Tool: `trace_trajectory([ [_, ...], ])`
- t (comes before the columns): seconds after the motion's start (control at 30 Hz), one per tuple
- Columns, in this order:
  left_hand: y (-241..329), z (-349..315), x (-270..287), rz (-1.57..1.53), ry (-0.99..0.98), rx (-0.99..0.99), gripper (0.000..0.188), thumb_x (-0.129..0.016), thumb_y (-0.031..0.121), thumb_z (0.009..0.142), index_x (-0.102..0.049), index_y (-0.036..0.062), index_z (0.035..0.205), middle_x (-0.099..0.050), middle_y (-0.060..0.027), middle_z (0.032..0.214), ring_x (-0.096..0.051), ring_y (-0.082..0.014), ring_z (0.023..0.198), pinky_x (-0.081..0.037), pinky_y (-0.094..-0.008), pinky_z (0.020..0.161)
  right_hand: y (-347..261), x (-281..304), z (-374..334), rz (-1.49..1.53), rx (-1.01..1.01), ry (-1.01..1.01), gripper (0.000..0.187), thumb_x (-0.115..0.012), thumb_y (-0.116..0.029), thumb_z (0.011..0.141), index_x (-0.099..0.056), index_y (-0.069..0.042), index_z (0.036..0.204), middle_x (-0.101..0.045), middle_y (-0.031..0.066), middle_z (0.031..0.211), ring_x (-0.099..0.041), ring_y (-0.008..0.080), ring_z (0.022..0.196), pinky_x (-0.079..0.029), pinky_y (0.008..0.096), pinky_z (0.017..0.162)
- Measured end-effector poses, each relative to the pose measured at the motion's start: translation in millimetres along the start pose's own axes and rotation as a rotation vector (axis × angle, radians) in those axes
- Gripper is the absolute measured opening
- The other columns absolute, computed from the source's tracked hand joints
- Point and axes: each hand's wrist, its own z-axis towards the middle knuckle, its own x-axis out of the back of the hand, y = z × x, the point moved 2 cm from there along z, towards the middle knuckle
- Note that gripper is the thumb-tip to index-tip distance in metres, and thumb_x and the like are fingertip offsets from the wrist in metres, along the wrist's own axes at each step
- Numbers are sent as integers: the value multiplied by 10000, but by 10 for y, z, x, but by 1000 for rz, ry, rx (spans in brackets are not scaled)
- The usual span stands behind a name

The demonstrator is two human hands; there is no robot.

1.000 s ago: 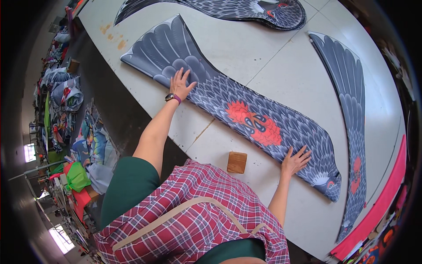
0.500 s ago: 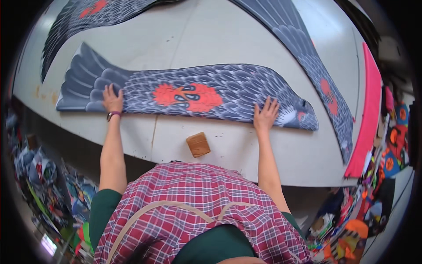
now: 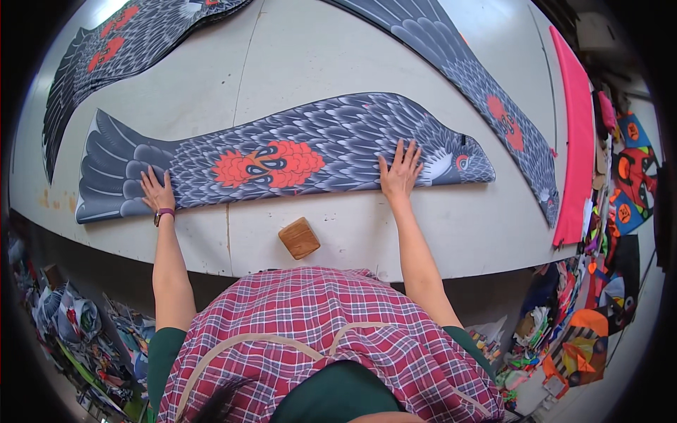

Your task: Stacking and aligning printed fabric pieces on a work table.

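Observation:
A grey bird-shaped fabric panel (image 3: 345, 144) with a printed feather pattern and a red patch lies flat across the white table in front of me. Its fanned tail is at the left and its head, with a printed eye, at the right. Near the tail, my left hand (image 3: 157, 192) rests flat on the lower edge with fingers spread. My right hand (image 3: 400, 171) lies flat close to the head, fingers also apart. Both hands press on the cloth without gripping it. Between my forearms, on the near side of the panel, sits a brown wooden block (image 3: 299, 238).
Similar feather-printed pieces lie at the far left (image 3: 148, 44) and along the right (image 3: 486, 92). A pink fabric strip (image 3: 572, 141) follows the table's right edge. Beside and below the white table (image 3: 352, 218) are heaps of colourful cloth (image 3: 74, 314).
My view has turned slightly, so the table, panel and block appear shifted to the left. Both hands stay flat at about the same places on the panel.

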Motion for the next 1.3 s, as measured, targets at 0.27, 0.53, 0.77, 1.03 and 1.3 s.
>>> trace_trajectory([
  [0.27, -130, 119, -29, 21, 28, 6, 651, -450, 573, 948, -304, 260, 1500, -231, -56, 1587, -227, -305, 1450, -227, -668, 1077, -141, 2, 24, 13, 2, 0, 747, -546, -500, 922, -274, -139, 1516, -189, 188, 1576, -196, 444, 1426, -190, 640, 1098],
  [0.53, -259, 157, 69, 64, -28, 97, 631, -497, 545, 932, -347, 256, 1472, -282, -68, 1565, -268, -301, 1433, -252, -628, 1090, -286, -81, 73, 22, 29, 10, 757, -549, -509, 914, -273, -144, 1517, -189, 187, 1575, -196, 439, 1427, -188, 637, 1099],
  [0.77, -111, 95, 216, 91, 161, -217, 564, -579, 410, 906, -509, 65, 1345, -487, -143, 1412, -380, -311, 1359, -284, -424, 1130, -108, 36, -62, -76, 95, 143, 687, -602, -507, 855, -471, -81, 1379, -405, 196, 1450, -301, 384, 1387, -204, 518, 1154],
  [1.03, 53, -191, 508, -76, -11, 153, 667, -569, 495, 892, -352, 234, 1466, -272, -76, 1560, -267, -307, 1424, -238, -627, 1094, 89, 99, -213, -190, 73, 68, 708, -399, -559, 974, -276, -119, 1514, -204, 170, 1580, -215, 417, 1431, -246, 633, 1082],
  [1.3, 42, -250, 500, -40, -21, 203, 715, -513, 558, 914, -261, 270, 1518, -179, -40, 1604, -190, -308, 1462, -164, -685, 1094, 109, 70, -207, -216, 54, 38, 699, -396, -543, 982, -265, -115, 1518, -185, 157, 1588, -214, 419, 1432, -262, 641, 1071],
])
